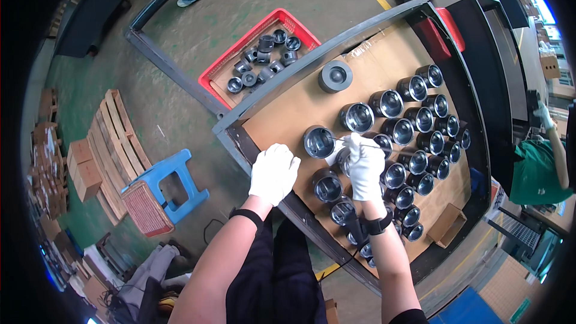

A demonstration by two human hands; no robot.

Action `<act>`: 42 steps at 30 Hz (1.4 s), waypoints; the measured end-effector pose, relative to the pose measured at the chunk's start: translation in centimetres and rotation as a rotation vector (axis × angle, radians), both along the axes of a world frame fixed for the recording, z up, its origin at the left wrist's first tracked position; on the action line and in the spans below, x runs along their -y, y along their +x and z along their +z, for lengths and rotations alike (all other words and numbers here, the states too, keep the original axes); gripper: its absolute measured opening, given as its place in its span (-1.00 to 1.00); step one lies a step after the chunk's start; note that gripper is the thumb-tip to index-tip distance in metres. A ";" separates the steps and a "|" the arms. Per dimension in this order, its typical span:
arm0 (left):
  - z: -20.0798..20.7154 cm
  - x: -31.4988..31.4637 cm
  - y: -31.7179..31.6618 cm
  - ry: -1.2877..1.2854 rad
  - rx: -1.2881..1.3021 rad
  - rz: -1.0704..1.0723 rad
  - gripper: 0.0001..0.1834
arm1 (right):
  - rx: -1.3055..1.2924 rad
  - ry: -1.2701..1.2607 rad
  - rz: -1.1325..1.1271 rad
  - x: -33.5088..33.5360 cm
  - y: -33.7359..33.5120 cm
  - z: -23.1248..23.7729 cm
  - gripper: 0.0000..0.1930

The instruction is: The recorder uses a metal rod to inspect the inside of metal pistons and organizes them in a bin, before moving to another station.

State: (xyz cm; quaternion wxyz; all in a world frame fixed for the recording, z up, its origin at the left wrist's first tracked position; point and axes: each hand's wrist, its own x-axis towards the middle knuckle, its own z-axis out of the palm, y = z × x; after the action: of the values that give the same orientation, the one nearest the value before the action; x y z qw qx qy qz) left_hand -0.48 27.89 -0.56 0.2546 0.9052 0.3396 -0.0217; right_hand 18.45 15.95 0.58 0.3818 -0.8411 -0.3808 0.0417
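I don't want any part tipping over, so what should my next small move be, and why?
Perhaps bring your left grip to the leftmost dark cylinder on the cart and steady it: nothing shows in that grip, it is close by, and your right grip seems to pinch something thin beside the cylinder.

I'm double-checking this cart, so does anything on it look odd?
Yes: one gray piston stands crown up and apart near the cart's far-left rim, while the pistons in rows show their open ends. The cardboard liner also looks scuffed near that rim.
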 end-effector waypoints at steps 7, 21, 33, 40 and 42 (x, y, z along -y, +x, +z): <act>0.4 -0.1 0.1 -0.040 -0.005 -0.021 -0.72 | 0.039 -0.047 0.075 -1.6 -0.8 -2.7 -0.97; 0.7 -0.3 0.3 -0.019 0.006 0.005 -0.79 | 0.061 -0.084 0.112 2.7 -5.1 -0.7 -0.92; 0.4 0.1 0.2 -0.008 0.015 0.001 -0.80 | -0.133 -0.069 0.074 1.0 -5.0 -0.9 -0.85; 0.5 0.3 0.4 0.024 0.035 0.018 -0.79 | -0.011 -0.190 0.155 0.8 -5.3 -1.5 -0.81; 0.6 0.5 0.6 0.039 0.069 0.003 -0.79 | -0.046 -0.218 0.157 0.9 -5.1 -0.6 -0.77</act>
State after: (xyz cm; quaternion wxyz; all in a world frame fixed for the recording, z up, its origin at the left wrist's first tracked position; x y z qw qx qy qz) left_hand 0.12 27.43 0.07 0.2485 0.9097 0.3324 0.0168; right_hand 13.35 15.09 -0.07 0.2923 -0.8439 -0.4300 0.1319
